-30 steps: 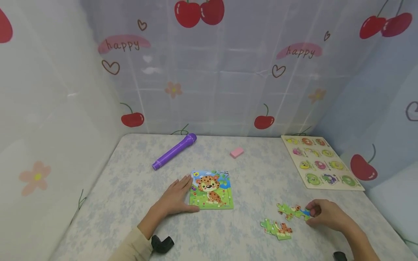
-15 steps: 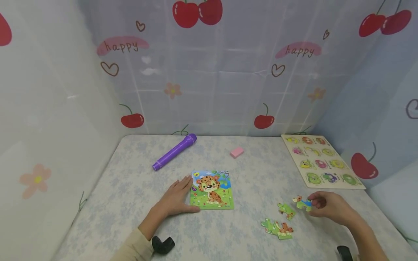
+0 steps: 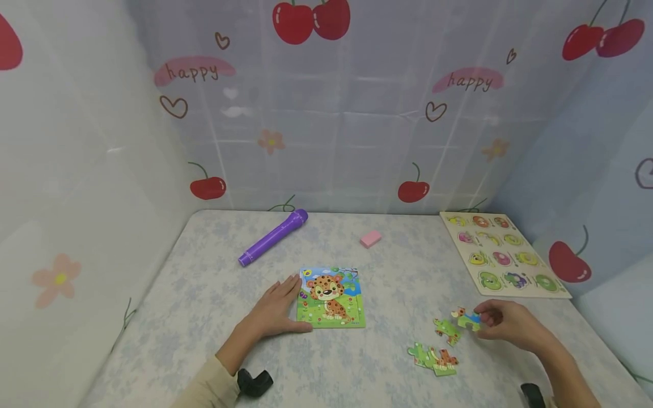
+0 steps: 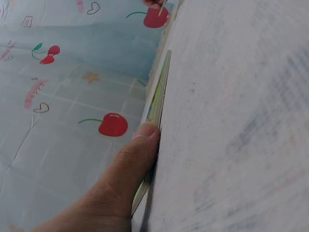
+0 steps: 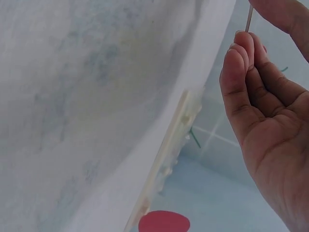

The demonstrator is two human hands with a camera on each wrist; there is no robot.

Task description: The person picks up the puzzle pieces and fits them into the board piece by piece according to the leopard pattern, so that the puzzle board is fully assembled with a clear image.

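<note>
A square leopard jigsaw puzzle [image 3: 331, 303] lies flat mid-table, its picture facing up. My left hand [image 3: 272, 309] rests along its left side, fingers extended, with the thumb at the near corner; the left wrist view has the thumb [image 4: 140, 145] against the board's edge. Over on the right, my right hand [image 3: 512, 324] pinches a green, blue and brown jigsaw piece [image 3: 466, 319] between thumb and fingertips. Edge-on, that piece [image 5: 249, 19] is a thin strip in the right wrist view. Loose jigsaw pieces [image 3: 447, 330] lie left of this hand, with an overlapping cluster [image 3: 433, 358] nearer me.
A purple toy microphone [image 3: 272, 238] lies behind the left hand. Near the back stands a pink block [image 3: 370, 238]. A pale board with fruit pictures [image 3: 502, 255] occupies the back right corner. Cherry-printed curtains [image 3: 326, 130] enclose the table's back and sides.
My right hand has lifted its piece away from the neighbouring green one, moving right and back, then slightly left again. The left hand and the leopard puzzle stay put.
</note>
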